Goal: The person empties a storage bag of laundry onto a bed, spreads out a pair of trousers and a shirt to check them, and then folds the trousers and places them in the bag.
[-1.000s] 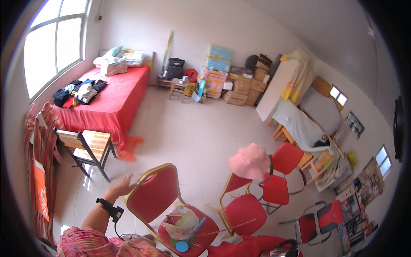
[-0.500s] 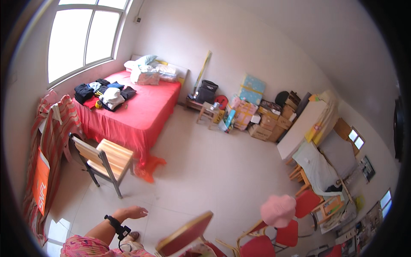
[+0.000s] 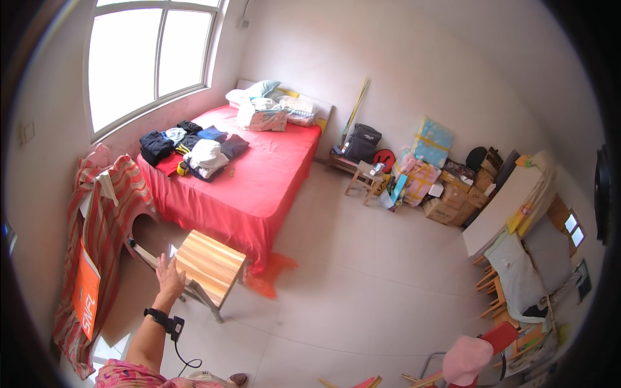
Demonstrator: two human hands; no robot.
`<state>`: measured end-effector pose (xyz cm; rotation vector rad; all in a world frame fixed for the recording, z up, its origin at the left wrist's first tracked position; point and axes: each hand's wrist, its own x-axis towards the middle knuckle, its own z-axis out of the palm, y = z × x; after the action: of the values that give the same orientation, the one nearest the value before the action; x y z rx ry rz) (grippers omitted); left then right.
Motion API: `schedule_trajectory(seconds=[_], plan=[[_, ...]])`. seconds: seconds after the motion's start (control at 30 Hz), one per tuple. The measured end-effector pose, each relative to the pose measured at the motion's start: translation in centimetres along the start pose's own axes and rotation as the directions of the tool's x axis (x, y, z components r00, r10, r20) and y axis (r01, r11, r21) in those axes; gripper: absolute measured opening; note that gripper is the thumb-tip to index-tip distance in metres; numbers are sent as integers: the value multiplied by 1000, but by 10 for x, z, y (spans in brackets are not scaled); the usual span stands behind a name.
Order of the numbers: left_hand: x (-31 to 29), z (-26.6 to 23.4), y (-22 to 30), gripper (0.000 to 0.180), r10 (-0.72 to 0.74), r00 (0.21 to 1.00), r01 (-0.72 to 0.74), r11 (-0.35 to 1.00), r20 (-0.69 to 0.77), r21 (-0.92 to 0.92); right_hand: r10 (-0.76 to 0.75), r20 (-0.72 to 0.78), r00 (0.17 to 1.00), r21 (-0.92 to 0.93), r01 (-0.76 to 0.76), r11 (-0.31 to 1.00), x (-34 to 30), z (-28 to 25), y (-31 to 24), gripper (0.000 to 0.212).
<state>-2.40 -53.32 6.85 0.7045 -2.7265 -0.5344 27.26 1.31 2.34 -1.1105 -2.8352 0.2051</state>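
My left hand (image 3: 169,277) reaches out over a wooden chair (image 3: 212,258) with a slatted light seat and dark legs. Its fingers are spread and nothing is in them. The hand overlaps the chair's backrest, and I cannot tell whether it touches it. A black strap with a small device (image 3: 167,321) and a cable sits on that wrist. My right hand is out of view. Beyond the chair stands a bed (image 3: 265,174) under a red sheet. Folded dark clothes (image 3: 194,145) lie on it, with a white bundled garment (image 3: 206,155) among them.
Striped cloth (image 3: 123,200) and an orange sign (image 3: 86,294) stand at the left wall. Orange fabric (image 3: 272,277) trails on the floor by the bed. A small stool (image 3: 365,181) and cardboard boxes (image 3: 453,204) line the far wall. A pink hat (image 3: 467,359) rests on a red chair (image 3: 501,336).
My view has turned left and moved nearer the wooden chair and bed. My left hand has risen from above the floor to the chair's backrest, its fingers now spread.
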Motion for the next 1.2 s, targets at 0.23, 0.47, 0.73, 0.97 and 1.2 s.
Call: schedule_trajectory(seconds=[0.23,0.47,0.73,0.97,1.2], plan=[[6,44,-72,48,-58,990,64,997,126,-47,403,212,890,466,-454,759,-2,-5,14,31],[36,41,-116,24,-41,998,36,993,-41,-114,-114,249,962,139,81,987,45,-73,17,37],[79,44,-239,53,-43,952,53,998,-304,25,-102,338,936,383,-38,923,102,-149,-110,34],[120,34,-338,57,-345,932,361,913,112,-192,-419,460,783,774,-121,622,101,-41,-234,35],[124,-9,-283,58,-97,718,692,207,689,-692,-611,742,278,671,-293,681,29,101,-410,54]])
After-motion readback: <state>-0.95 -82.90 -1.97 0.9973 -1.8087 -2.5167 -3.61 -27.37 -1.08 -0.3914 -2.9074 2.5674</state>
